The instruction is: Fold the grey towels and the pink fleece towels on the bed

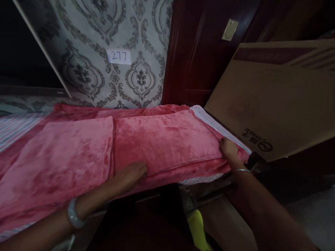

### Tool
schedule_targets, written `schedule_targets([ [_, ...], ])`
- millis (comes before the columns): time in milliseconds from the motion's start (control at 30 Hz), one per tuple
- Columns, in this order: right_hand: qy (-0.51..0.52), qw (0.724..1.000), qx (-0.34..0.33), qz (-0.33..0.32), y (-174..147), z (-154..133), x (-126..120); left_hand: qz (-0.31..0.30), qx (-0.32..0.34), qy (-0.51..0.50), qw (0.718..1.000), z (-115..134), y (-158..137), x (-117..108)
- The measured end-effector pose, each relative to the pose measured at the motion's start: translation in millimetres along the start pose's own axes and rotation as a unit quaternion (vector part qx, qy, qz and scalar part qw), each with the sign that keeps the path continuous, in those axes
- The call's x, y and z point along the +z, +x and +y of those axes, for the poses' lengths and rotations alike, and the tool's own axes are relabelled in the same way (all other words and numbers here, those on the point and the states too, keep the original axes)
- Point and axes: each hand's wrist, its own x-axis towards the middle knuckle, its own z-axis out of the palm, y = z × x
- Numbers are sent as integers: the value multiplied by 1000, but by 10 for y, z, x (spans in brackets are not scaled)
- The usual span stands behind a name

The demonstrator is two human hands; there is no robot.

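Note:
A pink plush blanket lies folded in layers along a long low surface. At the front right corner of its upper layer, my right hand is closed on the fabric. My left hand is at the front edge of the same layer, near the middle, with its fingers curled at the cloth; its fingertips are partly hidden. To the left of that hand, another folded part of the blanket overlaps with a raised vertical edge. Under the blanket shows a striped cloth.
A large cardboard box leans at the right, before a dark red door. On the patterned wall is a card reading 277. A dark screen stands at the left. Something yellow-green is below the front edge.

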Motion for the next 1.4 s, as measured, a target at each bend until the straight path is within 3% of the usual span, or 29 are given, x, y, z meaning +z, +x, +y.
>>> schedule_targets([
  [200, -2, 1000, -12, -7, 30, 2, -11, -73, 36, 7, 997, 75, 226, -336],
  [367, -4, 1000, -27, 14, 44, -128, -98, -21, 67, 71, 995, -78, 725, -536],
  [433, 0, 996, -75, 47, 31, -279, -113, -26, 71, 95, 993, -125, 939, -518],
  [500, 3, 984, -166, 70, 1, -439, -77, -44, 100, 113, 988, -147, 1102, -419],
  [600, -5, 970, -243, 29, -57, -573, 72, -67, 156, 122, 978, -177, 1198, -154],
  [700, 4, 975, -221, -34, -76, -553, 212, -65, 164, 115, 978, -238, 1167, 85],
  [767, 35, 977, -208, -34, -41, -522, 221, -59, 164, 108, 979, -282, 1139, 157],
  [900, 83, 985, -154, -1, 172, -609, 65, -53, 178, 100, 978, -330, 1140, 156],
  [1033, 98, 989, -112, 6, 532, -902, -64, -58, 178, 95, 978, -341, 1153, 143],
  [1200, 136, 989, -30, -42, 1010, -1216, -39, -76, 170, 84, 979, -349, 1144, 153],
  [1400, 206, 973, 29, -98, 1438, -1198, 39, -56, 180, 77, 979, -358, 1129, 176],
])
